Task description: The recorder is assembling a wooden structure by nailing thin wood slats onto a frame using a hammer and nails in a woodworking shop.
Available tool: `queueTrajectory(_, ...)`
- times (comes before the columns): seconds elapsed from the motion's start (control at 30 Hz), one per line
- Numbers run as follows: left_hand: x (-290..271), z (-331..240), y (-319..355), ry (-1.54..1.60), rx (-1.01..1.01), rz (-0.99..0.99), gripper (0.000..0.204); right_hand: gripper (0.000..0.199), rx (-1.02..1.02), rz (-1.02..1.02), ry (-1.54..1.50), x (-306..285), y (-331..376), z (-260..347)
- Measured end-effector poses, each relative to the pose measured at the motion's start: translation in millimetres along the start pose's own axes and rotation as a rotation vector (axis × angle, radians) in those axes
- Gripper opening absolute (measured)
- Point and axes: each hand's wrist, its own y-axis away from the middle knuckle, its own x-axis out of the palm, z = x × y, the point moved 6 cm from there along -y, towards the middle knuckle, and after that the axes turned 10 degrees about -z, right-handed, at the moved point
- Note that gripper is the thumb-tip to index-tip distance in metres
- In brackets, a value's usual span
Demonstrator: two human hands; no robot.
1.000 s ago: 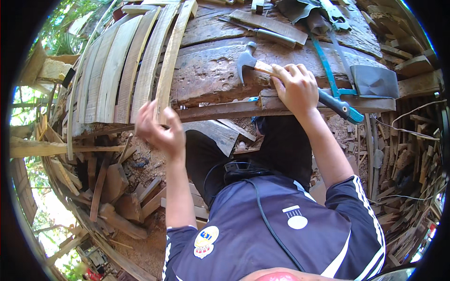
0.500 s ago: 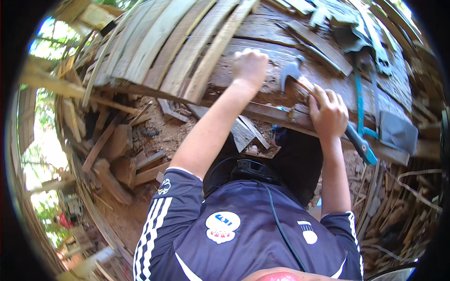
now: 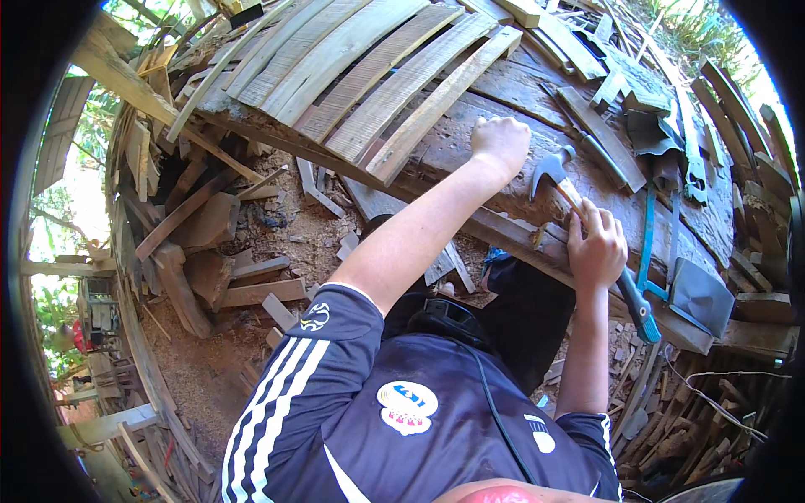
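My right hand (image 3: pixel 597 247) is wrapped round the handle of a claw hammer (image 3: pixel 551 170). The hammer's metal head lies toward the middle of a worn wooden workbench (image 3: pixel 537 134), and its black and teal grip end sticks out past the near edge. My left hand (image 3: pixel 503 147) is closed in a fist at the bench, just left of the hammer head. Whatever its fingers hold, if anything, is hidden. To the left of that fist lies a row of cut wooden slats (image 3: pixel 444 101), side by side, their near ends at the bench's front edge.
Right of the hammer are a teal bar-shaped tool (image 3: pixel 646 243) and a grey flat sheet (image 3: pixel 703 300). Dark wood strips (image 3: pixel 599 138) lie farther back. Wood offcuts (image 3: pixel 210 220) and sawdust cover the ground at left, with more scrap wood (image 3: pixel 671 427) at lower right.
The whole view has shifted, so bench and slats sit differently in the picture. My left fist is slightly closer to the hammer head; my right hand still grips the handle.
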Motion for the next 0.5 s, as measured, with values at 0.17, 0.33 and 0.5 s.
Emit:
queueTrajectory(0.17, 8, 3, 7, 0.062, 0.010, -0.056, 0.018, 0.028, 0.006, 0.006, 0.001, 2, 1, -2)
queueTrajectory(0.33, -17, 21, 62, 0.424, -0.029, -0.252, 0.011, 0.029, -0.017, -0.005, 0.008, 2, 1, -3)
queueTrajectory(0.5, -48, 61, 130, 0.588, 0.015, -0.338, 0.011, 0.027, -0.033, -0.017, 0.016, 2, -1, -2)
